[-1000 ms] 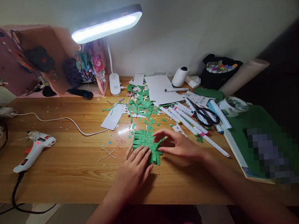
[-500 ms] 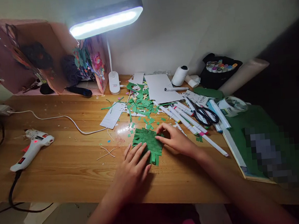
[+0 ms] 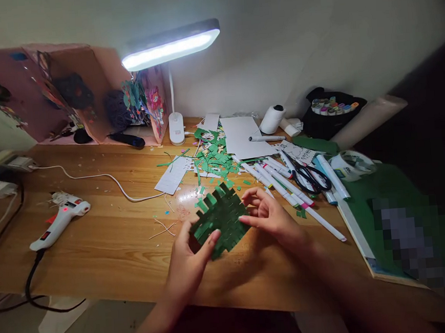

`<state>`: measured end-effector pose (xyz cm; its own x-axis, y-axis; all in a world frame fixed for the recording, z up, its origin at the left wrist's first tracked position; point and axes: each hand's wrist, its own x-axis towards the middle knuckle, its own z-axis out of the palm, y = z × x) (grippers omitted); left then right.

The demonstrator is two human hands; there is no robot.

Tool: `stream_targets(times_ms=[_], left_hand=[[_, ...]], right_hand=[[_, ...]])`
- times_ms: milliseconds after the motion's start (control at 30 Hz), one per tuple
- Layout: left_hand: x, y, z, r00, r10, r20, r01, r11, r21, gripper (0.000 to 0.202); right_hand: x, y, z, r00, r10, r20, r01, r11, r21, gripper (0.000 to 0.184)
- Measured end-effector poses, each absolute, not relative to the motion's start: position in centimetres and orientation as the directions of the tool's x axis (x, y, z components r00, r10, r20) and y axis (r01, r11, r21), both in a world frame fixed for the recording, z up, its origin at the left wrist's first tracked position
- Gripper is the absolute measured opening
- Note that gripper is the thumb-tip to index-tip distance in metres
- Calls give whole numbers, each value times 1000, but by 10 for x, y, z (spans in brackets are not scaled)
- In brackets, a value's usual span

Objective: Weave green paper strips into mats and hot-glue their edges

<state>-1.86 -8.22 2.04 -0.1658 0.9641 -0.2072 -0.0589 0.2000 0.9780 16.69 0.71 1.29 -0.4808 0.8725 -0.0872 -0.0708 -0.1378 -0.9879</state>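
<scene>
A woven mat of green paper strips (image 3: 226, 220), with strip ends sticking out along its edges, is held up off the wooden desk and tilted. My left hand (image 3: 193, 256) grips its lower left side, thumb on top and fingers underneath, partly hidden by the mat. At the right edge, my right hand (image 3: 270, 214) pinches the mat between thumb and curled fingers. Just beyond it lie green paper scraps (image 3: 216, 154) in a loose heap.
A white glue gun (image 3: 61, 220) rests at left, its cord hanging over the desk edge. Markers (image 3: 281, 180) and black scissors (image 3: 310, 175) lie to the right, beside a green cutting board (image 3: 386, 189). A lit lamp (image 3: 174, 48) hangs above; a pink box (image 3: 99, 73) stands behind.
The woven mat has been lifted from the desk and turned at an angle. My left hand went from lying flat on it to gripping its side. The view has shifted slightly.
</scene>
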Motion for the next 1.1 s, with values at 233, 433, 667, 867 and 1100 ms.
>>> stream_targets(times_ms=[233,433,667,867,1100], left_hand=[[-36,-68,25,-100,949,-298,-97,289,952,41],[-47,-37,28,45,994,-95,293,78,953,32],[-26,-36,22,-10,885,466,750,-302,589,37],[-16,-43,15,311,900,306,752,-430,500,15],[-26,-34,5,298,936,187,660,-344,668,9]], right_hand=[[169,6,22,-643,750,-158,25,-186,-982,25],[172,12,26,-558,808,-190,67,-184,-981,21],[172,11,16,-408,823,-394,29,-420,-907,34],[169,4,17,-436,804,-405,-23,-460,-888,32],[170,5,10,-417,766,-489,44,-520,-853,34]])
